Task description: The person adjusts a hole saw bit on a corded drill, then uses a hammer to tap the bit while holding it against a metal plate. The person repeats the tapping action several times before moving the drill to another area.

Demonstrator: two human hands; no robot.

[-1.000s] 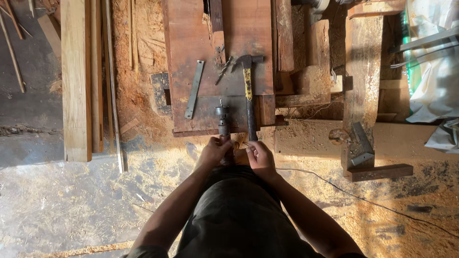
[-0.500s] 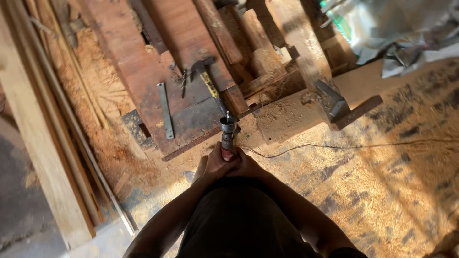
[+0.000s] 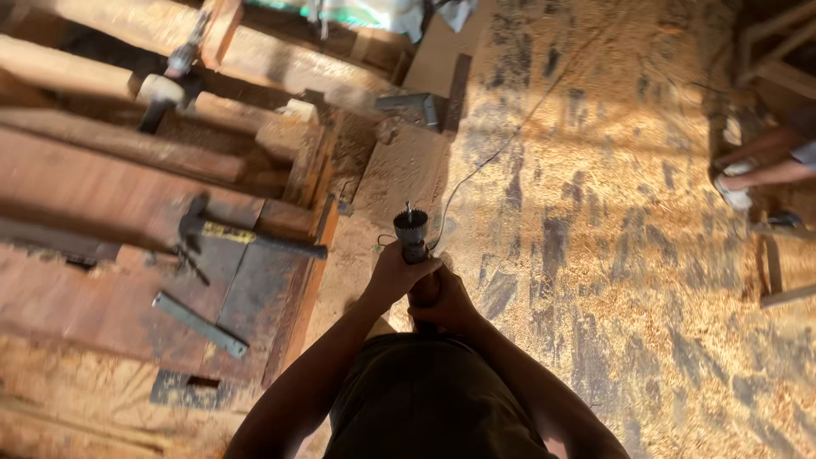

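Both hands — left hand [image 3: 393, 276] and right hand [image 3: 444, 308] — have a closed grip around a dark power drill with a toothed round hole-saw bit [image 3: 411, 229], held upright before the body, above the sawdust-covered floor [image 3: 612, 255]. A yellow-handled hammer [image 3: 246, 236] lies on the reddish wooden plank [image 3: 93, 191] to the left.

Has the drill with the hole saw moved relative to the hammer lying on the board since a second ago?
Yes. The drill, held in both hands, was just beside the hammer handle over the board; now it is off the board, over the sawdust floor.

Woodworking shop: sawdust [image 3: 612, 255], planks [image 3: 110, 195], hammer [image 3: 246, 238].
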